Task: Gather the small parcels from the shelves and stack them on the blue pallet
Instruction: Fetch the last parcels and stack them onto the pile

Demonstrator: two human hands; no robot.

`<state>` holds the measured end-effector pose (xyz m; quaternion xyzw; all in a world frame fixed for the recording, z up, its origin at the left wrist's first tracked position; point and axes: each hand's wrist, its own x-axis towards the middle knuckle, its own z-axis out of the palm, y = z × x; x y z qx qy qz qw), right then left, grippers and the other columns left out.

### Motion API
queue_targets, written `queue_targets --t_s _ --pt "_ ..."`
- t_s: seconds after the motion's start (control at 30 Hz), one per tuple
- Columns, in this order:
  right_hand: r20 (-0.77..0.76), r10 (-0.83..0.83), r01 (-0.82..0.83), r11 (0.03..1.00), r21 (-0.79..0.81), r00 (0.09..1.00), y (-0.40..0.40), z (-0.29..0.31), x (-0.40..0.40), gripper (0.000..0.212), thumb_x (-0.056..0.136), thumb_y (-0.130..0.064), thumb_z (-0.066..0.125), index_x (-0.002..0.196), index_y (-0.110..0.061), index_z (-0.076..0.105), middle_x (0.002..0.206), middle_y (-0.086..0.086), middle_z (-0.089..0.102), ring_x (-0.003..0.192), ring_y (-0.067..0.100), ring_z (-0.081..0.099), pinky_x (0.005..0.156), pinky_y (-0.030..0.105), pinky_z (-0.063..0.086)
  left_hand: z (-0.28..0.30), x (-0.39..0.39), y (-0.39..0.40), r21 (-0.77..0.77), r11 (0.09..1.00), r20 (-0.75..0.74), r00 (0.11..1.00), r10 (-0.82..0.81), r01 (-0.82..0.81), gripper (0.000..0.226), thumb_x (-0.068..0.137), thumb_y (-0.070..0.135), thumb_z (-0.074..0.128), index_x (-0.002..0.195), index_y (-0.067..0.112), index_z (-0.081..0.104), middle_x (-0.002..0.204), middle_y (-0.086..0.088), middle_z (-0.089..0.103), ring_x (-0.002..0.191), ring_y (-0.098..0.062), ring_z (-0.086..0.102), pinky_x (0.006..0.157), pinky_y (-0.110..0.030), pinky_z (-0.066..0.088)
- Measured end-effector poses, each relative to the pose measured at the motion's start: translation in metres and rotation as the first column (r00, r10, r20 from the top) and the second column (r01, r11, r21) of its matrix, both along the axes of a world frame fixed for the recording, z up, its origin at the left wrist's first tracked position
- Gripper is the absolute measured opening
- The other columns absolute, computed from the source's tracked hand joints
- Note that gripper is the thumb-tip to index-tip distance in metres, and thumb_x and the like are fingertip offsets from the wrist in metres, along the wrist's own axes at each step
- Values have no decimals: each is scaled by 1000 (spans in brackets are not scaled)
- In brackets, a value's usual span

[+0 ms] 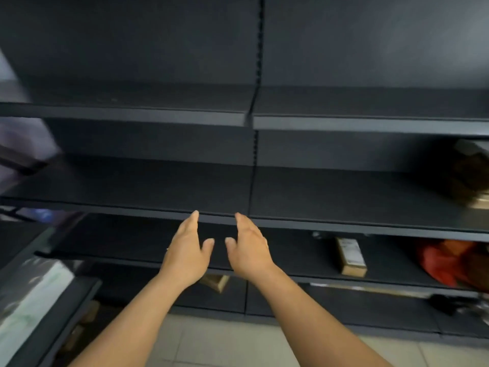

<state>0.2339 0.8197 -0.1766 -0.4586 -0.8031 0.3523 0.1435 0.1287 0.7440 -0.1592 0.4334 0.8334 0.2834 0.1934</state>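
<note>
My left hand (186, 250) and my right hand (247, 249) are stretched out side by side in front of dark grey shelves (158, 181), palms facing each other, fingers straight, holding nothing. Their fingertips reach the front edge of the middle shelf. A small brown cardboard parcel (350, 256) with a white label lies on the lower shelf to the right of my hands. Another brown parcel (215, 283) shows partly below my wrists on a lower shelf. The blue pallet is not in view.
Brown packages (471, 173) sit at the far right of the middle shelf, blurred. A red-orange bag (449, 263) lies on the lower shelf at right. A dark unit (39, 300) with pale goods stands at left. Light tiled floor (225, 345) runs below.
</note>
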Motion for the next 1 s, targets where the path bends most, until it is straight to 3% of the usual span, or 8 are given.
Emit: queue_targets --t_s 0.5,0.8,1.0 --pt "77 -210 214 975 -62 975 112 -61 270 63 97 -29 45 151 -17 15 157 1 20 144 19 20 116 41 24 -62 246 126 -65 982 108 980 -170 177 70 96 31 48 153 22 8 160 1 12 147 -16 15 116 -31 19" --pt "135 -382 402 895 -192 914 163 -127 324 58 92 -27 52 144 -20 28 146 2 35 128 23 43 99 42 45 -130 292 196 -193 933 167 947 -274 304 69 96 32 48 152 22 9 160 2 13 146 -16 16 116 -30 19" --pt "185 -424 459 854 -243 886 209 -195 324 66 87 -31 57 145 -23 27 144 0 36 128 22 41 99 43 46 -197 288 249 -244 910 158 939 -305 336 69 97 32 47 152 20 9 160 -2 16 146 -19 20 116 -32 23"
